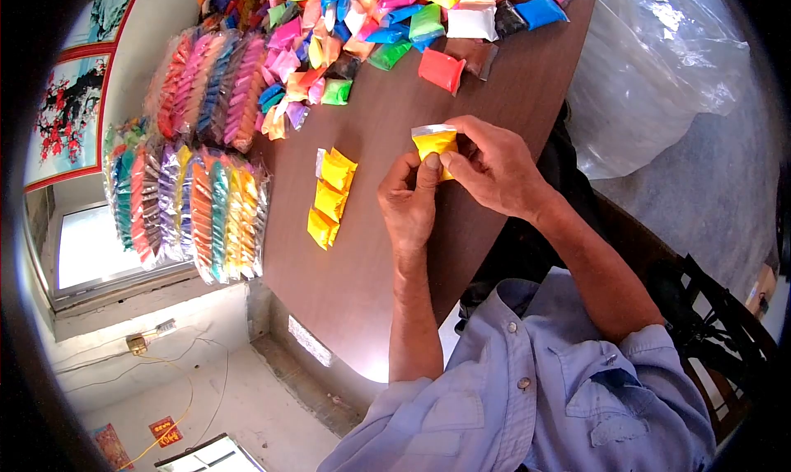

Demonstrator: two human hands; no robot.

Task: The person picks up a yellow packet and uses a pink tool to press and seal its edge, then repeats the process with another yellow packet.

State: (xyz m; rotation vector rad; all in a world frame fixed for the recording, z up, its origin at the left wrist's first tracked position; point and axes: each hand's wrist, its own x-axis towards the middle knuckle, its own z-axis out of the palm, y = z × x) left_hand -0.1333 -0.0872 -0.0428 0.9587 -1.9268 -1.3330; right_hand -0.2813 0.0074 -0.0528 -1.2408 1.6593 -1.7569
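- Here, in the head view, held a yellow packet [435, 145] above the brown table [346, 291], long axis pointing roughly away from the body, clear edge at the far end.
- Had the left hand [409, 204] nearly closed, thumb pressed against the packet.
- Had the right hand [498, 171] curled nearly closed, pinching from the right.
- Left a row of yellow packets [329, 200] lying to the left, nearer the left hand, with a colourful pile [424, 23] ahead.

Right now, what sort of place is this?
Probably a small home workshop for packing: loose colored packets cover part of the table, bagged rows stand beside them, and pictures hang on the wall.
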